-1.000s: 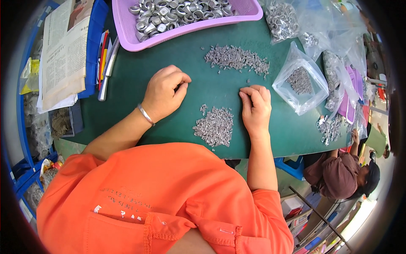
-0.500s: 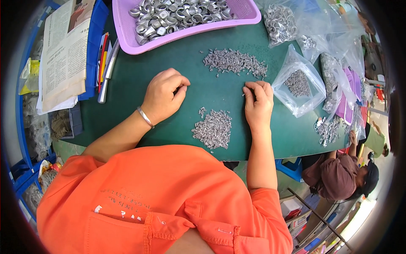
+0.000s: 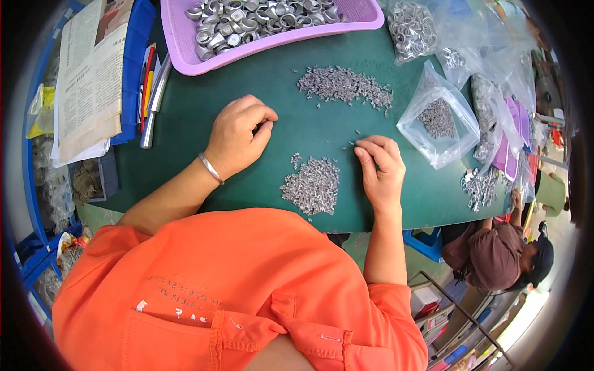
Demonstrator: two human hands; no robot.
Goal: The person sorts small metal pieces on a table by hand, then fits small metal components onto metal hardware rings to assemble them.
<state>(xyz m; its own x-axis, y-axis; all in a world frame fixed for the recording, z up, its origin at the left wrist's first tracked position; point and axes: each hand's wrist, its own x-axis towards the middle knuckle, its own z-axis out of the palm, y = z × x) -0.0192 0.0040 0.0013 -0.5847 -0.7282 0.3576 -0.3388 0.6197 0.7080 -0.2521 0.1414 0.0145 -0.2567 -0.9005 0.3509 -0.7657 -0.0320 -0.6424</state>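
On the green tabletop my left hand (image 3: 240, 133) rests with its fingers curled and thumb against the index finger; whatever may be inside is hidden. My right hand (image 3: 382, 166) is closed in a pinch, fingertips down by the table. A few loose tiny grey metal pieces (image 3: 351, 143) lie right beside those fingertips; whether one is gripped is too small to tell. Between the hands and nearer to me sits a squarish heap of small metal pieces (image 3: 312, 187). A longer heap of similar pieces (image 3: 343, 85) spreads farther away, beyond my right hand.
A purple basket (image 3: 278, 47) of metal rings stands at the far edge. An open plastic bag (image 3: 411, 131) with small pieces lies right, near more bags of rings (image 3: 411, 34). Loose metal parts (image 3: 481, 189) lie at the right edge. Left are pens, a metal rod (image 3: 156, 102) and newspaper (image 3: 93, 74).
My right hand has moved toward me, away from the far heap. A few tiny pieces now lie loose beside its fingertips. The left hand has hardly moved.
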